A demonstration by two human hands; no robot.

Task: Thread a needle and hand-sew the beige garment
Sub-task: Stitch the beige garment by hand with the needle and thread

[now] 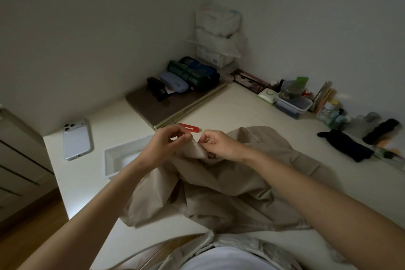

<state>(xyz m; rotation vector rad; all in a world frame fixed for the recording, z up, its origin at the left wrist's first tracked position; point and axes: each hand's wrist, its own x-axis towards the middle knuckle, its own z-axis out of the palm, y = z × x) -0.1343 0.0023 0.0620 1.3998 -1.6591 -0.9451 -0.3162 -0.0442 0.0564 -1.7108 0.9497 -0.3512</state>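
**Operator:** What is the work surface?

**Technician:** A white desk (241, 105) set into a dim room corner. Well left of the grip a smartphone (76, 140) lies face down. A shallow white tray (111, 160) sits just beside the left wrist.

**Operator:** State of the grip?

**Technician:** The left hand (168, 144) has its fingers curled, thumb and forefinger pinching a raised fold of the beige garment (219, 193). This probably holds the seam taut and clear of the desk. Just right of it, the right hand (219, 144) pinches a thin glint, apparently the needle (196, 143), at that same fold. Both pinches are pressed tight. The thread cannot be resolved.

**Operator:** And the remaining cloth?

**Technician:** It drapes from the grip toward the person. A red clip (189, 127) lies just beyond the fingertips.
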